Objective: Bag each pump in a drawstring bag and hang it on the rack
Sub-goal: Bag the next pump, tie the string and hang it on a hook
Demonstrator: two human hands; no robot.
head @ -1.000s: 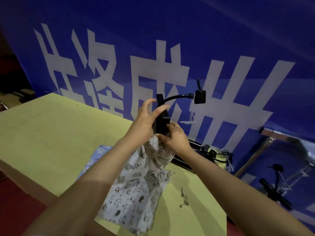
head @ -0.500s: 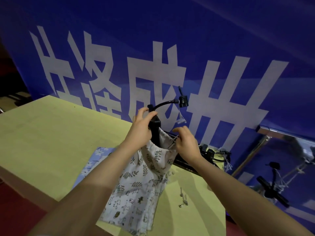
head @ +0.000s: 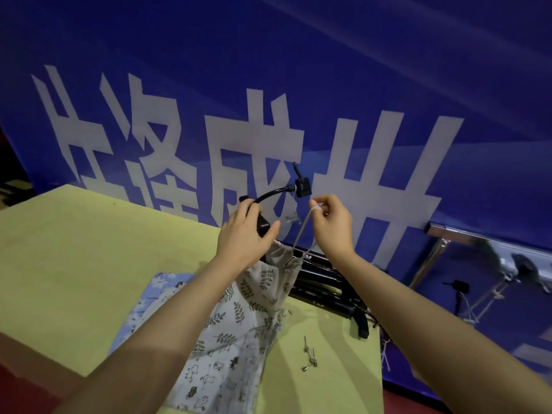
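Head view: left hand (head: 243, 237) grips the pump (head: 263, 227) in the drawstring bag (head: 263, 282); right hand (head: 331, 222) pinches its cord (head: 300, 234) just right

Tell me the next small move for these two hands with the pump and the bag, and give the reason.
Probably keep drawing the drawstring up and away with the right hand until the bag mouth cinches. The left hand grips the pump handle above the leaf-print bag, whose mouth is gathered but looks not fully closed, and the cord runs taut from it to the pinching fingers.
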